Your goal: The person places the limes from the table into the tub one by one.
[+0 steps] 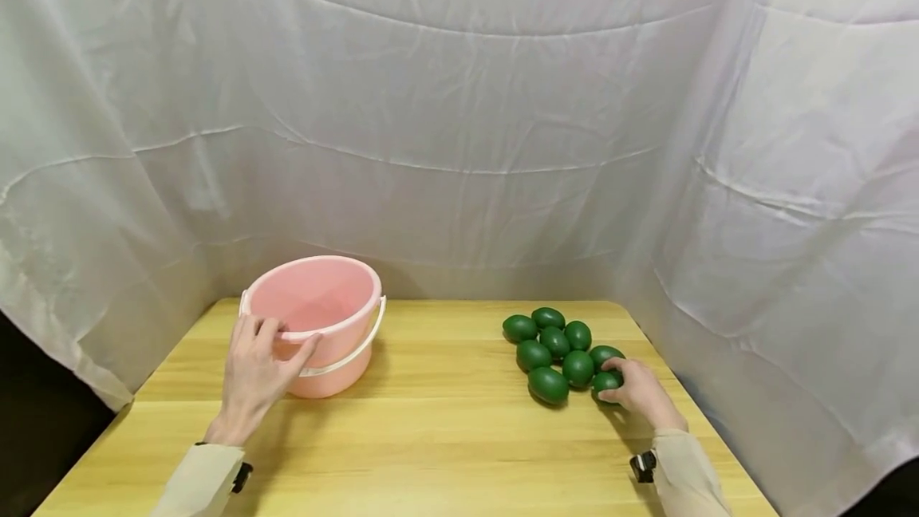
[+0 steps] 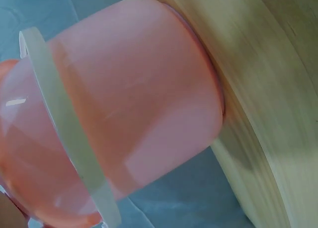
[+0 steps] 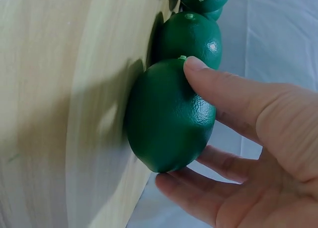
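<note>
A pink bucket (image 1: 337, 345) stands upright on the left of the table. My left hand (image 1: 257, 369) grips its near rim, fingers over the inside and thumb on the outer wall. In the left wrist view the bucket's side (image 2: 144, 89) fills much of the frame. On the right lies a cluster of several dark green limes (image 1: 534, 356). My right hand (image 1: 642, 392) holds the nearest right-hand lime (image 3: 169, 118) between thumb and fingers, thumb at its stem end and fingertips at the opposite end. Another lime (image 3: 191, 37) lies right behind it.
The bucket's white handle (image 1: 352, 353) hangs down against its near side. The wooden table (image 1: 445, 437) stretches between bucket and limes. Pale cloth curtains (image 1: 459, 102) hang behind the table and along both sides.
</note>
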Demonstrator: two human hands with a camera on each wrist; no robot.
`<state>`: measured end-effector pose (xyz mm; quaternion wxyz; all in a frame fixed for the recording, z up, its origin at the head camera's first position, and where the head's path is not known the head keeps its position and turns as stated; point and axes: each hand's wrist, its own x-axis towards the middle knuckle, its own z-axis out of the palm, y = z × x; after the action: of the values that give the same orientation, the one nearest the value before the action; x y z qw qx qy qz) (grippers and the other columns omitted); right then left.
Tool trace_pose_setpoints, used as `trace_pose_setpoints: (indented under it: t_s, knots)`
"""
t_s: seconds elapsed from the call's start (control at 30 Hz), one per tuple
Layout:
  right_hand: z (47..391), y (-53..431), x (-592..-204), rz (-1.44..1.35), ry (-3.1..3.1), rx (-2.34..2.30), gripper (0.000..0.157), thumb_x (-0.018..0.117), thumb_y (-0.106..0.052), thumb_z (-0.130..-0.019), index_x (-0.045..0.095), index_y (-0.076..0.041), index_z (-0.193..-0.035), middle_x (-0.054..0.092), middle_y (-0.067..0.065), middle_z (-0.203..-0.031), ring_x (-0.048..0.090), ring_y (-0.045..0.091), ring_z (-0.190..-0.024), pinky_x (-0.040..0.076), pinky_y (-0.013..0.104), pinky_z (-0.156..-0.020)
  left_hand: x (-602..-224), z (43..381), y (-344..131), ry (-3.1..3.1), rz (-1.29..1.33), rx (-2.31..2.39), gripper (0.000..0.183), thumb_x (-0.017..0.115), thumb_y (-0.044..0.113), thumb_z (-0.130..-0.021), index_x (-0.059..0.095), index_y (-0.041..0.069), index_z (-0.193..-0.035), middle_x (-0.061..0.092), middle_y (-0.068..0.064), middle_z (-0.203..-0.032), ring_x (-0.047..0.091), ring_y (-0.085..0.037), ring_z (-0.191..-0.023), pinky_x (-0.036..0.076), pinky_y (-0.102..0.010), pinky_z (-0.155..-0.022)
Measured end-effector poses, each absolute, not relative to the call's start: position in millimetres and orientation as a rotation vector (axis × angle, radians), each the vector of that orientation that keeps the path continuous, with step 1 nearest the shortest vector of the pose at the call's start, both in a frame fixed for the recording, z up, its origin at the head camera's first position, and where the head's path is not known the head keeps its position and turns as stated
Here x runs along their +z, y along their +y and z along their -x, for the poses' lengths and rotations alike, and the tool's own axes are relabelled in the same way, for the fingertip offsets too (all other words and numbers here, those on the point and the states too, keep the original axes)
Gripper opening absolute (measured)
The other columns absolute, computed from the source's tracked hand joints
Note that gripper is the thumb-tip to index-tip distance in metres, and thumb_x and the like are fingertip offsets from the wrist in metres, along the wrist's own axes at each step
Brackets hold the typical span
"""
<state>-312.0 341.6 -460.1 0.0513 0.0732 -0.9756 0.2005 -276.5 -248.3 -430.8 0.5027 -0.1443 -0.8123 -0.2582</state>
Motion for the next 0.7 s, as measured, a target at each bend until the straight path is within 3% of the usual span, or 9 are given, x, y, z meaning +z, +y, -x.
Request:
trace_pose_setpoints:
  t_s: [0.43,0.7]
  knots:
    - [315.5,334.6,-465.3,-0.207,-2.947,0.607,0.047,0.083,-0.016,-0.075,0.064,0.001,-0.115,0.064,0.026,-0.112,0.06,0.043,-0.103,0.048,0.057,-0.088,-430.3,271.9,-251.9,-1.949,0.342,-0.615,0.04,0.086,0.027,-0.064,0.057,0.003,-0.078,0.054,-0.012,-0.081,0.048,-0.028,-0.082,0.035,-0.035,-0.073]
    - [311.9,333.7,-468.2,-0.161,-2.964,0.649,0.053,0.083,-0.019,-0.076,0.062,0.001,-0.121,0.062,0.028,-0.119,0.059,0.044,-0.109,0.047,0.058,-0.091,-428.7,270.8,-253.6,-1.956,0.349,-0.631,0.039,0.088,0.024,-0.064,0.058,0.004,-0.078,0.054,-0.01,-0.082,0.048,-0.026,-0.081,0.034,-0.032,-0.073]
